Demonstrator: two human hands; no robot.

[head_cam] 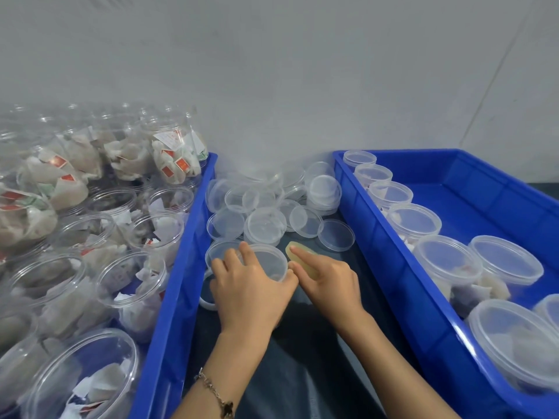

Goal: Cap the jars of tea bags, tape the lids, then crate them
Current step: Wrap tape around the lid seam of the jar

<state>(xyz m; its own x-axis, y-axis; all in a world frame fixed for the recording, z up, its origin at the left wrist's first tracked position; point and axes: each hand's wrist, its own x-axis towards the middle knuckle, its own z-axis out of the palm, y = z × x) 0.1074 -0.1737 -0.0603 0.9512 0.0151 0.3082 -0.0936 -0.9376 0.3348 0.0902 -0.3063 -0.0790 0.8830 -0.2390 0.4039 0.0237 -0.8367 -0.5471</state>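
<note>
A clear plastic jar with its lid (270,263) on stands on the dark table between two blue crates. My left hand (248,288) grips it from above, fingers curled over the lid's rim. A yellowish tape roll (302,252) touches the jar's right side, and my right hand (328,279) holds it with the forefinger lying along its top. Open jars of tea bags (136,276) fill the left crate (169,300). Capped jars (447,261) stand in rows in the right crate (390,267).
A heap of loose clear lids (266,225) lies on the table behind the jar, up to the grey wall. A single lid (336,235) lies near the right crate. Another clear rim (207,300) shows under my left hand. More filled jars (175,152) are stacked at far left.
</note>
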